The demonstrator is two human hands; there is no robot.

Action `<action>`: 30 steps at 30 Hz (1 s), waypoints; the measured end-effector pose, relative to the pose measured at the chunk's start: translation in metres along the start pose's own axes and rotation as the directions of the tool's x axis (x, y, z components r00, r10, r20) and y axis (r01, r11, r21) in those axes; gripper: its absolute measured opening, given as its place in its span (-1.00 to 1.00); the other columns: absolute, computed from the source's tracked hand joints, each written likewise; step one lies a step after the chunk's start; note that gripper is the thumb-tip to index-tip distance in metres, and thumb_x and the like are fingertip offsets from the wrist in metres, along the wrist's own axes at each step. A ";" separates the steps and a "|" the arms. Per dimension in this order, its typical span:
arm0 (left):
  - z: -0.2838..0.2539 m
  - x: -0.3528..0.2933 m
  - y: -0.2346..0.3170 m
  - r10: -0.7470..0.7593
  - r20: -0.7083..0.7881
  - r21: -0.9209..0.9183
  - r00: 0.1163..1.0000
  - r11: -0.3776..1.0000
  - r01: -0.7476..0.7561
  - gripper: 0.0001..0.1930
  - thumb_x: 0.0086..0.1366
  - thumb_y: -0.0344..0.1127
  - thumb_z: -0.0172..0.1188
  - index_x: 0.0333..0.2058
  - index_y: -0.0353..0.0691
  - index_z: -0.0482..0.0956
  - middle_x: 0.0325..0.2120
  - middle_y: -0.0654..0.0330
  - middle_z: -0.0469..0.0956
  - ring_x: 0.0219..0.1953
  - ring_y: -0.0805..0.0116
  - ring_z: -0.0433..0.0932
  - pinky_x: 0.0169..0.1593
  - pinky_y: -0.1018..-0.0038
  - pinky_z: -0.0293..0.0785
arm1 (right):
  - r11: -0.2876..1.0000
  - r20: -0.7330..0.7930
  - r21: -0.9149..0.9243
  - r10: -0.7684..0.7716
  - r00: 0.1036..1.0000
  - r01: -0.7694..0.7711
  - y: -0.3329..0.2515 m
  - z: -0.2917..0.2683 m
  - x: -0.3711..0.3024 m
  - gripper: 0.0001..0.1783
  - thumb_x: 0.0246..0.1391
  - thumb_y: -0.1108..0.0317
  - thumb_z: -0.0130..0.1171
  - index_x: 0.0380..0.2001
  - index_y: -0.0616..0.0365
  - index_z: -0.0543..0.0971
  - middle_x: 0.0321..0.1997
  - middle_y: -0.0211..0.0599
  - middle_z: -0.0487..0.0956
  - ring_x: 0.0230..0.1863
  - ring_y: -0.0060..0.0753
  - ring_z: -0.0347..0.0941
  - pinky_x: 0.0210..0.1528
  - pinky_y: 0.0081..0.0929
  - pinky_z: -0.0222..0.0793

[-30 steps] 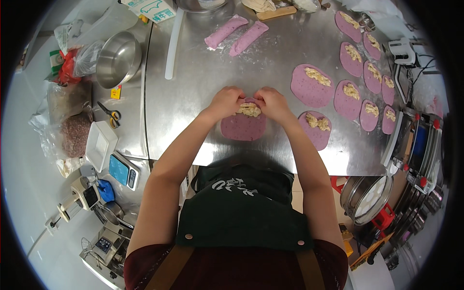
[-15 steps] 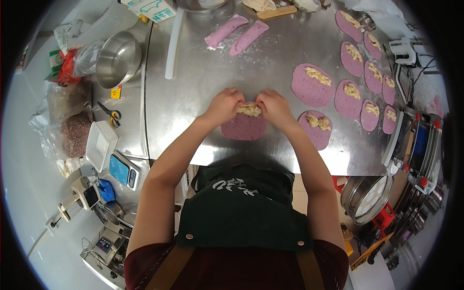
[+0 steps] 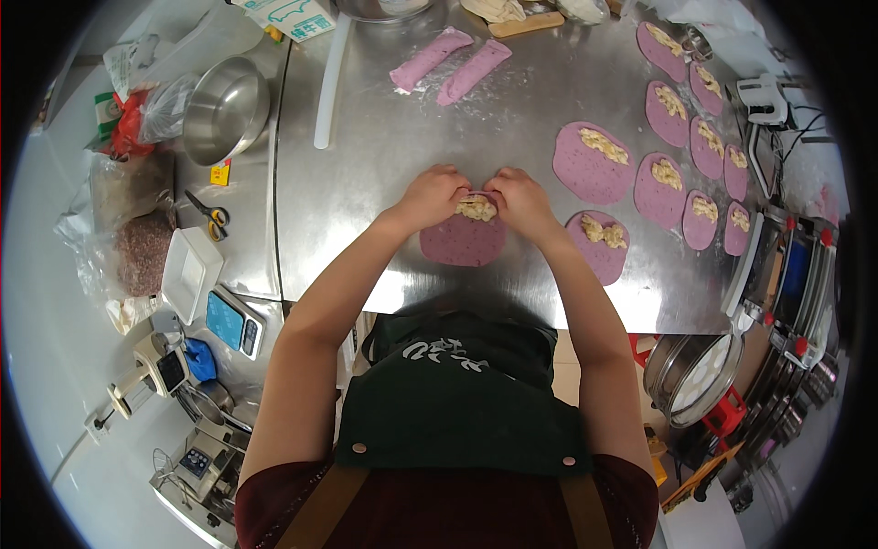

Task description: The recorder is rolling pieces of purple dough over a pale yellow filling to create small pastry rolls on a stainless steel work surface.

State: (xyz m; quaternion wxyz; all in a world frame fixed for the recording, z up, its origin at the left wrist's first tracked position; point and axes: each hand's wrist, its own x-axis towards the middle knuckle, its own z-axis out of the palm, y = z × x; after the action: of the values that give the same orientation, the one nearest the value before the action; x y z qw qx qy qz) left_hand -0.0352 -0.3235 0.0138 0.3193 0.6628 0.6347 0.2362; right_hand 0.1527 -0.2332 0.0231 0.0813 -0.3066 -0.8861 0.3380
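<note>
A flat purple dough piece (image 3: 463, 245) lies on the steel table in front of me, with a strip of pale lumpy filling (image 3: 476, 209) near its far edge. My left hand (image 3: 435, 196) pinches the far edge at its left, and my right hand (image 3: 520, 197) pinches it at its right. Between my fingers that edge is lifted a little against the filling. My fingertips are partly hidden behind my hands. To the right lie several more dough ovals, two of the nearest being a large one (image 3: 593, 174) and a lower one (image 3: 598, 254), each topped with filling.
Two rolled dough logs (image 3: 475, 71) rest on floured steel at the back. A white rolling pin (image 3: 331, 87) lies left of them. Further left are a steel bowl (image 3: 226, 110), scissors (image 3: 212, 217), a white tray (image 3: 192, 270) and a scale (image 3: 233, 322). Metal racks (image 3: 796, 284) stand at right.
Both hands have come slightly closer together along the dough's far edge, still pinching it. The left hand has shifted a little to the right. The rest looks the same.
</note>
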 end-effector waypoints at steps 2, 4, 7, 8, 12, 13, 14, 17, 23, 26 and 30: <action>-0.001 -0.002 0.003 0.007 -0.015 0.015 1.000 1.000 -0.007 -0.86 0.21 -0.43 0.08 -0.31 -0.27 0.60 -0.32 0.07 0.53 -0.18 0.02 0.49 -0.08 0.22 0.44 | 1.000 -0.031 0.020 -0.018 0.999 0.019 -0.001 0.000 -0.002 -0.92 0.00 0.42 0.16 -0.41 0.10 0.62 -0.37 -0.29 0.52 -0.21 -0.14 0.47 -0.16 -0.23 0.41; 0.001 -0.008 0.007 0.013 -0.029 0.030 0.999 0.999 -0.012 -0.87 0.19 -0.45 0.08 -0.32 -0.26 0.60 -0.33 0.08 0.52 -0.19 0.03 0.49 -0.09 0.23 0.44 | 0.998 -0.064 -0.030 -0.062 0.996 0.060 -0.001 0.003 -0.007 -0.91 -0.04 0.43 0.17 -0.41 0.09 0.63 -0.38 -0.31 0.51 -0.22 -0.16 0.46 -0.18 -0.23 0.41; 0.002 -0.021 0.013 0.104 -0.118 0.102 0.988 0.991 -0.092 -0.83 0.08 -0.50 0.11 -0.34 -0.19 0.63 -0.38 0.13 0.51 -0.23 0.09 0.49 -0.13 0.27 0.46 | 0.976 -0.105 -0.168 -0.160 0.981 0.142 -0.006 0.005 -0.019 -0.85 -0.16 0.44 0.18 -0.42 0.07 0.63 -0.39 -0.36 0.48 -0.24 -0.22 0.45 -0.21 -0.28 0.40; 0.003 -0.025 0.015 0.133 -0.143 0.120 0.981 0.986 -0.116 -0.81 0.06 -0.52 0.12 -0.34 -0.20 0.63 -0.36 0.15 0.50 -0.23 0.11 0.49 -0.13 0.28 0.46 | 0.950 -0.111 -0.254 -0.213 0.971 0.179 -0.008 0.005 -0.023 -0.82 -0.23 0.44 0.18 -0.43 0.06 0.63 -0.40 -0.38 0.47 -0.24 -0.27 0.45 -0.22 -0.31 0.39; 0.001 -0.032 0.017 0.199 -0.177 0.158 0.964 0.972 -0.172 -0.76 0.00 -0.54 0.14 -0.31 -0.21 0.63 -0.32 0.17 0.48 -0.22 0.14 0.48 -0.14 0.29 0.46 | 0.938 -0.129 -0.261 -0.267 0.955 0.227 -0.014 0.002 -0.033 -0.78 -0.25 0.45 0.17 -0.40 0.08 0.62 -0.37 -0.40 0.44 -0.21 -0.29 0.43 -0.17 -0.32 0.37; 0.000 -0.033 0.017 0.198 -0.177 0.157 0.964 0.973 -0.171 -0.76 0.00 -0.54 0.14 -0.31 -0.21 0.63 -0.32 0.17 0.48 -0.22 0.14 0.48 -0.14 0.29 0.46 | 0.939 -0.123 -0.250 -0.271 0.955 0.234 -0.014 0.001 -0.034 -0.78 -0.24 0.46 0.17 -0.40 0.08 0.62 -0.35 -0.40 0.44 -0.19 -0.29 0.43 -0.15 -0.31 0.36; -0.002 -0.034 0.017 0.203 -0.161 0.152 0.966 0.972 -0.179 -0.76 0.03 -0.55 0.14 -0.28 -0.22 0.62 -0.31 0.15 0.50 -0.22 0.12 0.48 -0.13 0.29 0.47 | 0.940 -0.117 -0.239 -0.275 0.954 0.241 -0.014 0.000 -0.035 -0.78 -0.24 0.46 0.16 -0.39 0.08 0.61 -0.33 -0.40 0.44 -0.17 -0.30 0.42 -0.13 -0.31 0.35; -0.002 -0.030 0.013 0.170 -0.176 0.103 0.970 0.983 -0.154 -0.77 0.08 -0.56 0.15 -0.26 -0.24 0.62 -0.31 0.11 0.53 -0.23 0.09 0.50 -0.14 0.28 0.47 | 0.961 -0.131 -0.168 -0.241 0.962 0.218 -0.012 -0.001 -0.033 -0.79 -0.21 0.48 0.16 -0.39 0.09 0.61 -0.35 -0.35 0.46 -0.20 -0.21 0.43 -0.17 -0.26 0.37; -0.009 -0.003 0.006 -0.092 -0.105 -0.156 0.990 0.985 0.075 -0.85 0.10 -0.49 0.18 -0.31 -0.26 0.62 -0.35 0.05 0.56 -0.23 0.05 0.55 -0.16 0.24 0.47 | 0.978 -0.050 0.205 0.042 0.998 -0.031 0.001 0.003 -0.004 -0.88 -0.04 0.38 0.16 -0.39 0.12 0.61 -0.41 -0.18 0.56 -0.30 -0.03 0.51 -0.25 -0.16 0.42; -0.011 0.003 0.004 -0.072 -0.011 -0.036 0.997 0.997 0.071 -0.87 0.08 -0.48 0.19 -0.35 -0.27 0.62 -0.36 0.07 0.57 -0.25 0.06 0.56 -0.18 0.26 0.47 | 0.978 0.086 0.167 0.112 0.990 -0.125 0.000 -0.001 0.007 -0.85 0.00 0.28 0.19 -0.41 0.10 0.63 -0.41 -0.19 0.58 -0.28 -0.07 0.54 -0.23 -0.18 0.43; -0.011 0.000 -0.002 -0.039 0.053 0.077 0.998 0.996 0.034 -0.90 0.07 -0.46 0.18 -0.40 -0.25 0.62 -0.37 0.09 0.57 -0.25 0.08 0.56 -0.17 0.25 0.47 | 0.988 0.181 0.083 0.111 0.977 -0.127 -0.003 -0.003 0.013 -0.83 -0.02 0.23 0.22 -0.44 0.08 0.65 -0.36 -0.21 0.59 -0.23 -0.09 0.55 -0.20 -0.20 0.43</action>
State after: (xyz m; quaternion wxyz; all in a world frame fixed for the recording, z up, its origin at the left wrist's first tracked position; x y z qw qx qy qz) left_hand -0.0449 -0.3221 0.0200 0.3154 0.6690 0.6463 0.1877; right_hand 0.1424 -0.2255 0.0263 -0.0031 -0.3240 -0.8530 0.4093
